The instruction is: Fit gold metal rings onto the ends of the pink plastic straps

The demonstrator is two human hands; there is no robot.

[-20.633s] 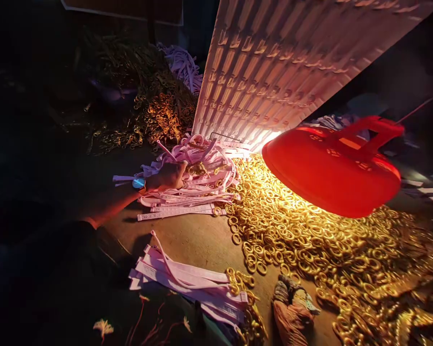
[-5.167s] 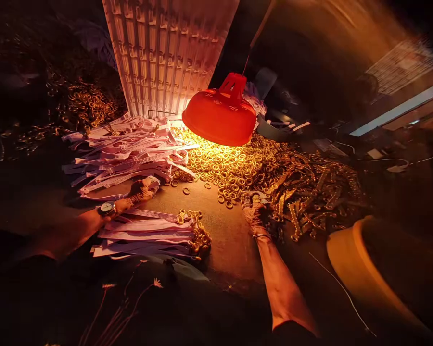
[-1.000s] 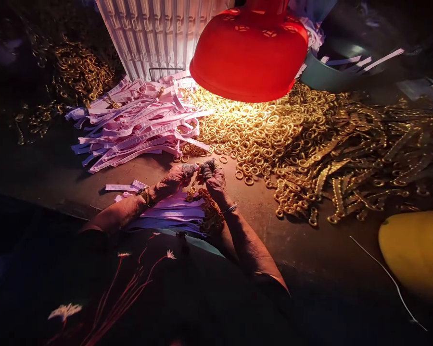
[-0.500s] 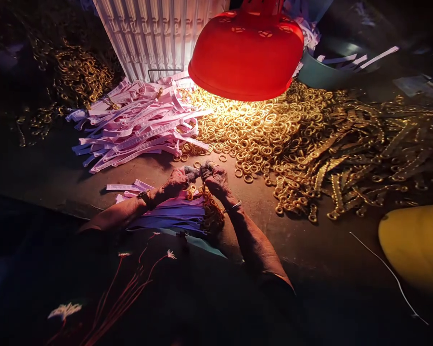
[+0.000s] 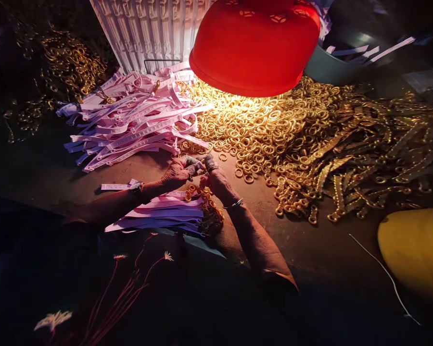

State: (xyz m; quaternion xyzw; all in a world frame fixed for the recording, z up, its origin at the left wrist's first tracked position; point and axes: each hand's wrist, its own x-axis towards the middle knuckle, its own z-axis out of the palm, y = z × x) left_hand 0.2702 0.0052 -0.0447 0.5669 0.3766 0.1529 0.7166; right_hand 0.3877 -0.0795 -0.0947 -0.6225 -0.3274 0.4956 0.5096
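My left hand [image 5: 176, 174] and my right hand [image 5: 217, 181] meet over the table, fingertips pinched close together. Grey wraps cover some of the fingers. Something small and golden shows faintly between the tips, too small to name. Just below the hands lies a neat bundle of pale pink straps [image 5: 166, 211], with golden rings [image 5: 191, 192] at its right end, partly in shadow. Behind my left hand is a large loose heap of pink straps [image 5: 137, 120]. A wide pile of loose golden rings [image 5: 252, 129] spreads beyond my right hand.
A red lamp [image 5: 254, 48] hangs low over the rings. Golden strips [image 5: 346, 158] lie heaped at right, near a yellow container [image 5: 414, 245]. A green-grey basin [image 5: 328, 67] and a ribbed white panel [image 5: 151, 33] stand behind. More golden pieces [image 5: 74, 67] lie at far left.
My left hand has shifted slightly left and up, and its fingers now reach across toward the right hand. The right fingers are raised a little. The view has shifted slightly.
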